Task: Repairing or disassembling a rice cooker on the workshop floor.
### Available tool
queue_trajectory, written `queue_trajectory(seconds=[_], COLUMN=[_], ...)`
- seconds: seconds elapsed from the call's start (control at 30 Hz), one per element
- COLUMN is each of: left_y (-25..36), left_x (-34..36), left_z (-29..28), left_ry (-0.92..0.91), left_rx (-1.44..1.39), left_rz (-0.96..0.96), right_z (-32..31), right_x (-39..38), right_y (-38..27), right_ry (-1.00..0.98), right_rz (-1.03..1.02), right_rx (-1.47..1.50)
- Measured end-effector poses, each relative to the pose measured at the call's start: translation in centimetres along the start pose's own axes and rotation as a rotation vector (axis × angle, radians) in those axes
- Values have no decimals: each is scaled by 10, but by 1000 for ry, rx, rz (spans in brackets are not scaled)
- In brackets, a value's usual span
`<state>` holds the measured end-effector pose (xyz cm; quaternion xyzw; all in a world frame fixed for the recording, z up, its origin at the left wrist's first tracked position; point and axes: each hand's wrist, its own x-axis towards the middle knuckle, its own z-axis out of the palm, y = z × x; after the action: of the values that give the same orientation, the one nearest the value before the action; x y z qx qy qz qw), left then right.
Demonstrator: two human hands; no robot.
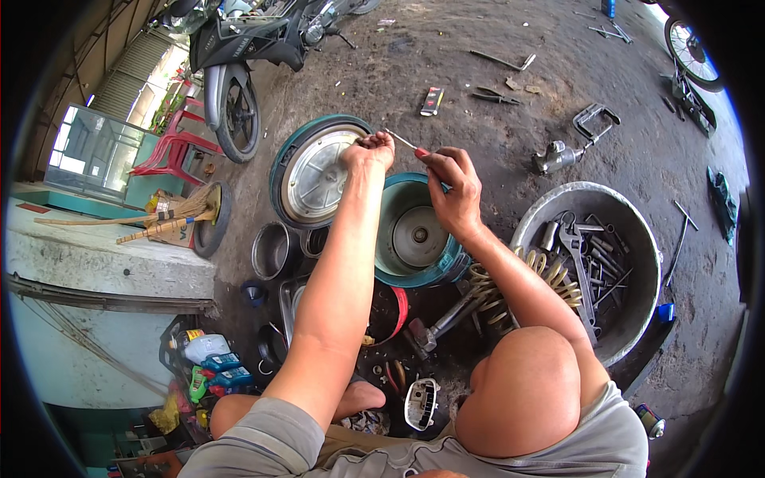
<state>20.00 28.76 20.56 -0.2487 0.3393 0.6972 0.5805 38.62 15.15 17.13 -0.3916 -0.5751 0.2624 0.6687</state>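
Note:
My right hand (453, 190) pinches the red handle of a thin screwdriver (403, 141), whose metal shaft points up and left. The shaft's tip reaches the fingers of my left hand (371, 150). Those fingers are curled together, and whatever they hold is too small or hidden to make out. Beneath my hands stands a teal rice cooker body (386, 267), open at the top with a round metal plate inside. Its round lid (307, 187), teal-rimmed with a silvery inner face, lies behind my left forearm.
A wide metal basin (649, 295) of wrenches and sockets stands right, beside coil springs (538, 271). Pliers (496, 96), a small box (432, 101) and a clamp-like tool (596, 123) lie on the floor. A metal pot (275, 251) sits left; a motorcycle (247, 52) stands beyond.

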Motion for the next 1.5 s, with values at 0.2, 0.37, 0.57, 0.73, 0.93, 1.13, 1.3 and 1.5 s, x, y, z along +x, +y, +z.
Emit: queue_trajectory(seconds=[0.2,0.37,0.57,0.73,0.93,1.13,1.3,1.5], left_y=[0,-5,-14,-11,-14,-14,-22,-20], left_x=[0,-8,-14,-9,-5,-4,-18,-73], left_z=[-1,1,2,-5,-10,-8,-29,-108], left_ry=[-32,-5,62,4,-117,-65,-95,-316], left_rx=[-22,-3,9,2,-10,-87,97,701], left_rz=[63,66,126,127,118,128,172,381], right_z=[-1,-4,-5,-5,-4,-3,-4,-9], right_x=[0,0,-1,-2,-1,2,-1,-7], right_y=[-1,0,0,2,5,1,-2,12], right_ry=[-4,8,9,1,17,19,11,66], right_rz=[25,36,33,36,-4,2,-18,121], right_rx=[17,-1,-15,-15,-49,-65,-71,90])
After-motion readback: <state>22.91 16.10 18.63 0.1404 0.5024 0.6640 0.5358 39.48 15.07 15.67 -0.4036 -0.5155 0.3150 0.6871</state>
